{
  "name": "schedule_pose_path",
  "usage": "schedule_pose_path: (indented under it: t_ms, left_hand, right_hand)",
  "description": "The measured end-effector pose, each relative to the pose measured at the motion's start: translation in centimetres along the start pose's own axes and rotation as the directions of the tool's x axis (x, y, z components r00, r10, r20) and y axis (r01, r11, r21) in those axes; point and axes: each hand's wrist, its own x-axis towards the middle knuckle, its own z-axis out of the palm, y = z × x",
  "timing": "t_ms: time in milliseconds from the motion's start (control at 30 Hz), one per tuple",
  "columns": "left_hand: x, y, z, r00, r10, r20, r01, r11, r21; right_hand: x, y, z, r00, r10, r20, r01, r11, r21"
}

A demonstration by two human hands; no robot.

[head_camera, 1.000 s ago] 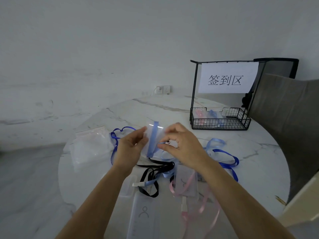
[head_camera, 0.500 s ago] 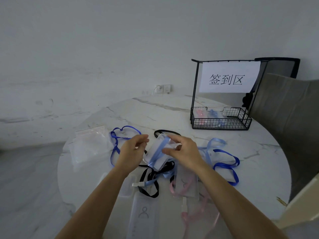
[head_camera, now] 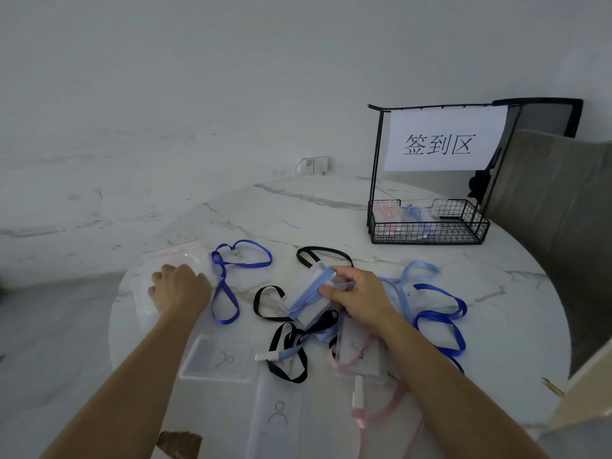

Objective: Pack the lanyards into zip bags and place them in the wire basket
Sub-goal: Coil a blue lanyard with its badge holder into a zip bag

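While gripping the wound light-blue ribbon lanyard (head_camera: 308, 298) mid-table in the right hand (head_camera: 361, 299), peel only one off the clear plastic zip bags (head_camera: 145, 313) at left, under the curled left hand (head_camera: 180, 289); cannot tell whether pinching yet.

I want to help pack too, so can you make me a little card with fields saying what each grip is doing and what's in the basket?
left grip: on the zip bags, hold unclear
right grip: holds light blue lanyard wound round its card holder
wire basket: a few filled bags inside
table: loose lanyards in blue, black and pink
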Motion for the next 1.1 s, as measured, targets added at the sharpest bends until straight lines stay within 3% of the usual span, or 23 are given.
schedule_pose_path:
  t_ms: [167,300,400,500,567,633,733,833,933,1100]
  left_hand:
    - [-0.2,-0.5,0.8,0.997,0.038,-0.072,-0.044,0.996,-0.074]
    - [-1.2,0.6,0.2,0.947,0.188,-0.261,-0.253,0.936,-0.245]
    - [-2.5,2.0,-0.8,0.861,0.349,-0.369,-0.483,0.788,-0.382]
    - [-3.7,3.4,-1.0,0.715,0.55,-0.431,-0.692,0.643,-0.328]
    - [-4.0,3.6,-0.5,0.598,0.694,-0.4,-0.798,0.564,-0.213]
    - [-3.8,3.1,0.5,0.552,0.788,-0.273,-0.831,0.546,-0.106]
    - [-3.2,1.6,1.6,0.661,0.749,-0.047,-0.75,0.658,-0.059]
    - [-3.3,1.5,2.0,0.796,0.6,-0.079,-0.605,0.787,-0.121]
    - [-4.4,4.1,1.3,0.847,0.519,-0.119,-0.531,0.814,-0.236]
    - [-6.3,8.9,1.2,0.87,0.492,-0.02,-0.446,0.77,-0.457]
  right_hand:
    - [0.1,0.2,-0.4,1.0,0.001,-0.001,-0.001,1.0,-0.017]
    - [0.3,0.5,-0.3,0.999,0.033,-0.014,-0.033,0.999,-0.035]
    - [0.3,0.5,0.0,0.998,0.055,-0.039,-0.057,0.997,-0.055]
    - [0.4,0.7,0.1,0.993,0.078,-0.087,-0.083,0.995,-0.056]
    - [0.4,0.7,0.0,0.985,0.122,-0.122,-0.128,0.991,-0.046]
    - [0.4,0.8,-0.1,0.976,0.162,-0.143,-0.168,0.985,-0.034]
    - [0.2,0.5,0.4,0.973,0.152,-0.171,-0.158,0.987,-0.02]
    - [0.2,0.6,0.8,0.973,0.128,-0.192,-0.13,0.991,0.003]
    - [0.5,0.6,0.5,0.965,0.128,-0.229,-0.124,0.992,0.031]
    - [0.3,1.1,0.9,0.96,0.059,-0.275,-0.084,0.993,-0.078]
